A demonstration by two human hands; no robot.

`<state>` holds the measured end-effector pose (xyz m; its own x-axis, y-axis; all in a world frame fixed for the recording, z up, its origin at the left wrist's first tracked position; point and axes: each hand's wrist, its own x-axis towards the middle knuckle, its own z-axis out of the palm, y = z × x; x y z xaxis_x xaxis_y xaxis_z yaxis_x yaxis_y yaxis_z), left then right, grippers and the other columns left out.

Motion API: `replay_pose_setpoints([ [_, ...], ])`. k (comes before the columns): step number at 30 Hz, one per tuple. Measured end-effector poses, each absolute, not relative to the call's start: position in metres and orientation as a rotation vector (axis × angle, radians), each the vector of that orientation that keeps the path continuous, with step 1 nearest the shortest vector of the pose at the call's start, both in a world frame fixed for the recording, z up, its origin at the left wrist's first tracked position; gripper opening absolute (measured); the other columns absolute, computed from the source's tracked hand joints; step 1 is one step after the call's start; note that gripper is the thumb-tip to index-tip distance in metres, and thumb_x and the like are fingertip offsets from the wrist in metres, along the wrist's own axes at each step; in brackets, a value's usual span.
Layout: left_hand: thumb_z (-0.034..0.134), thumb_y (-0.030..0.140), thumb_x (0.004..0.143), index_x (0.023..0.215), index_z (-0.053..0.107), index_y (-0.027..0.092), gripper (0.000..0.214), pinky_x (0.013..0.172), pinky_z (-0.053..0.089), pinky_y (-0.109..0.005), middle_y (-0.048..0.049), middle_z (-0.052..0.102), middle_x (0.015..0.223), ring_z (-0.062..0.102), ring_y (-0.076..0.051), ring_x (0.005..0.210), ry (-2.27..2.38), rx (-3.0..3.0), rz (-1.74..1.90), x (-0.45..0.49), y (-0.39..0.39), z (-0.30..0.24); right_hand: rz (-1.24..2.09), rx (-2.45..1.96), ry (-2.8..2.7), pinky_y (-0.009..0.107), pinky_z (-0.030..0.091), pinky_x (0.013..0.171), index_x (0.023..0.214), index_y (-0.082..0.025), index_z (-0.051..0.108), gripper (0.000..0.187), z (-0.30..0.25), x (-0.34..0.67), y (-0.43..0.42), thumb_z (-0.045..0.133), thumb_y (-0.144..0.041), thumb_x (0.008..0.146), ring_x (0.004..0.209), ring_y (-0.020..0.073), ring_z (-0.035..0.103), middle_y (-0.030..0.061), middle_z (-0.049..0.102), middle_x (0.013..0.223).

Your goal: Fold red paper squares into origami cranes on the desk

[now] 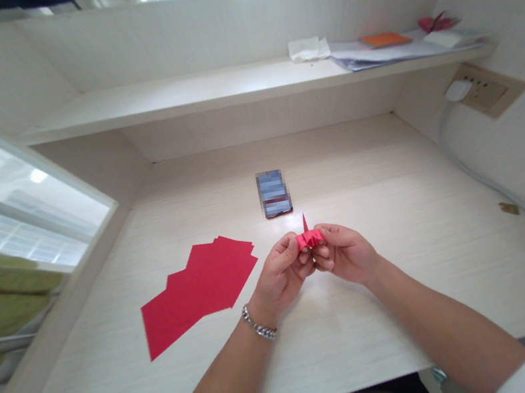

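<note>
A small folded red paper figure [309,236] with one thin point sticking up is pinched between both my hands above the middle of the desk. My left hand [281,274], with a metal bracelet on its wrist, grips the figure's left side with closed fingers. My right hand [346,253] grips its right side, fingers curled. Several flat red paper sheets [200,289] lie fanned on the desk to the left of my hands.
A phone [273,193] lies flat just beyond my hands. The pale wooden desk [395,200] has a shelf [174,97] above with papers [383,48] and a red paper piece [438,23]. A wall socket [482,90] with a cable is on the right.
</note>
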<state>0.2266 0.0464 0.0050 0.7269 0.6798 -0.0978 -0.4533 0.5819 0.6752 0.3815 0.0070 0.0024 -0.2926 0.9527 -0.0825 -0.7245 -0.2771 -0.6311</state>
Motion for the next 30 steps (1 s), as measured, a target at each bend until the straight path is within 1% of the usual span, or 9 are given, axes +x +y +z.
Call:
replay_pose_setpoints([
  [10, 0.067, 0.041, 0.081, 0.072, 0.050, 0.016, 0.031, 0.053, 0.040, -0.021, 0.0025, 0.050, 0.066, 0.048, -0.007, 0.054, 0.356, 0.605, 0.733, 0.2290, 0.0446, 0.0018, 1.808, -0.527, -0.575, 0.021, 0.039, 0.049, 0.075, -0.015, 0.057, 0.022, 0.0030, 0.3792, 0.0075, 0.063, -0.034, 0.084, 0.049, 0.0080, 0.049, -0.0029, 0.051, 0.060],
  [16, 0.068, 0.045, 0.079, 0.070, 0.051, 0.016, 0.035, 0.055, 0.041, -0.024, 0.0009, 0.052, 0.066, 0.048, -0.009, 0.055, 0.375, 0.623, 0.727, 0.2278, 0.0458, -0.0017, 1.804, -0.545, -0.579, 0.021, 0.040, 0.049, 0.074, -0.015, 0.057, 0.023, 0.0023, 0.3790, 0.0078, 0.064, -0.035, 0.083, 0.048, 0.0079, 0.047, -0.0033, 0.050, 0.059],
  [21, 0.068, 0.040, 0.080, 0.076, 0.055, 0.015, 0.029, 0.059, 0.043, -0.024, 0.0014, 0.051, 0.070, 0.049, -0.008, 0.059, 0.379, 0.630, 0.719, 0.2269, 0.0479, -0.0030, 1.795, -0.548, -0.516, 0.020, 0.040, 0.049, 0.077, -0.015, 0.059, 0.021, 0.0046, 0.3795, 0.0082, 0.064, -0.034, 0.083, 0.048, 0.0074, 0.047, -0.0036, 0.049, 0.059],
  [25, 0.068, 0.043, 0.080, 0.073, 0.054, 0.014, 0.033, 0.057, 0.043, -0.023, 0.0018, 0.050, 0.068, 0.048, -0.008, 0.057, 0.393, 0.654, 0.722, 0.2281, 0.0486, -0.0030, 1.791, -0.562, -0.524, 0.021, 0.040, 0.049, 0.075, -0.016, 0.058, 0.021, 0.0055, 0.3798, 0.0080, 0.064, -0.034, 0.083, 0.048, 0.0079, 0.046, -0.0035, 0.048, 0.059],
  [30, 0.069, 0.044, 0.079, 0.077, 0.057, 0.013, 0.033, 0.059, 0.044, -0.025, 0.0012, 0.051, 0.065, 0.050, -0.009, 0.058, 0.460, 0.683, 0.668, 0.2309, 0.0502, 0.0003, 1.775, -0.568, -0.529, 0.024, 0.046, 0.056, 0.076, -0.016, 0.057, 0.020, 0.0051, 0.3808, 0.0082, 0.064, -0.034, 0.082, 0.049, 0.0084, 0.046, -0.0040, 0.049, 0.060],
])
